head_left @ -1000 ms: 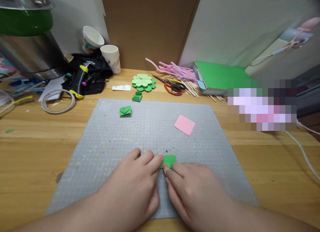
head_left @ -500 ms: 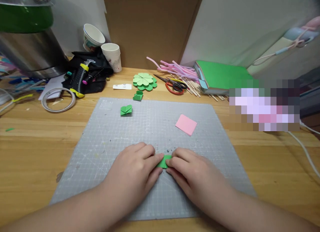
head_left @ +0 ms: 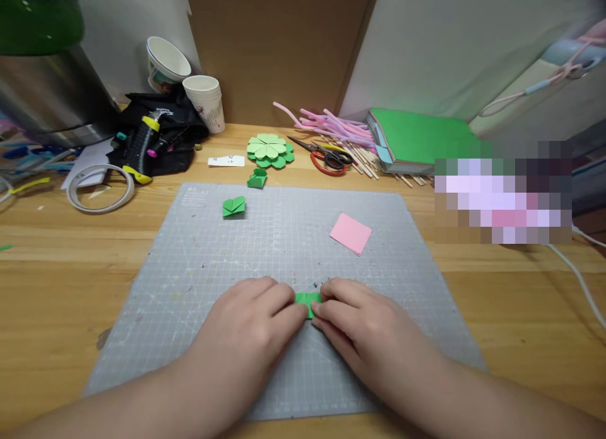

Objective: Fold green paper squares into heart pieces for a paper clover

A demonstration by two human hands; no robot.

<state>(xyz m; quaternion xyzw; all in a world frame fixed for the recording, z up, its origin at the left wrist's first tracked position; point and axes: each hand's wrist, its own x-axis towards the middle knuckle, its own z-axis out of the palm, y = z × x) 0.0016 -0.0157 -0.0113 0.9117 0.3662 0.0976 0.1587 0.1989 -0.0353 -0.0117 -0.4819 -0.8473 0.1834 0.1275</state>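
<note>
Between my hands a small piece of folded green paper [head_left: 307,300] lies on the grey cutting mat [head_left: 274,249]. My left hand [head_left: 255,319] presses its left side with closed fingers, which hide part of it. On its right side my right hand [head_left: 364,319] pinches the edge with thumb and fingertips. Further up the mat sits a folded green paper heart [head_left: 233,206], and another folded green piece [head_left: 257,179] rests at the mat's far edge. A stack of pink paper squares [head_left: 351,234] lies to the right, beyond my right hand.
Behind the mat are layered green paper leaves [head_left: 269,150], scissors [head_left: 331,156], pink stems [head_left: 336,126] and a green book [head_left: 421,136]. At left stand a tape roll [head_left: 101,189], a yellow-and-black tool [head_left: 142,148], paper cups [head_left: 204,101] and a steel pot [head_left: 52,98].
My left thumb and fingers have shifted on the green paper, showing more of its upper edge. My right hand keeps its hold. The view has moved slightly.
</note>
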